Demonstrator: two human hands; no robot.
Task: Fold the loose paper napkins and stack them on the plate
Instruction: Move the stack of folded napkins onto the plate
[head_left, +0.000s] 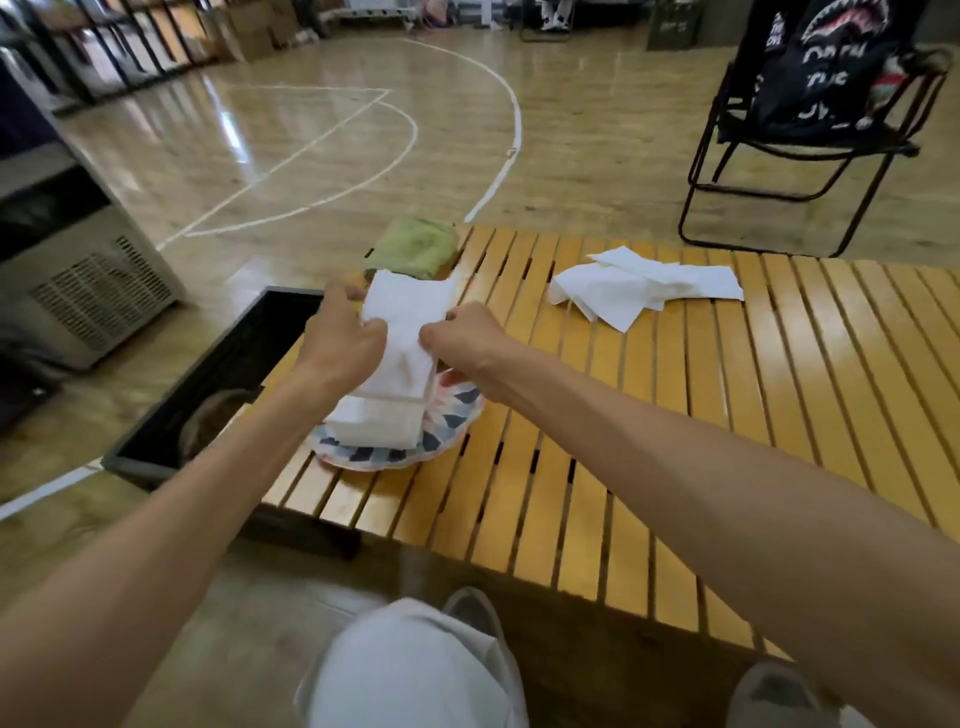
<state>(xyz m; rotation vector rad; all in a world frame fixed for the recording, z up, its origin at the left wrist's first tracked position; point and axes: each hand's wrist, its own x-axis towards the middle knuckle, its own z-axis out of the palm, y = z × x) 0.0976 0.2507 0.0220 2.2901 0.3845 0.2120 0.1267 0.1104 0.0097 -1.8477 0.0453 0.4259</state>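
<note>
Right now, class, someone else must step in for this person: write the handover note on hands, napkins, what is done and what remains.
Left hand and right hand both pinch one white napkin, held mid-fold above the patterned plate.
Done: a stack of folded napkins already lies on the plate.
Left: finish this fold and set it on the stack; then fold the loose napkins lying further right on the slatted wooden table.
</note>
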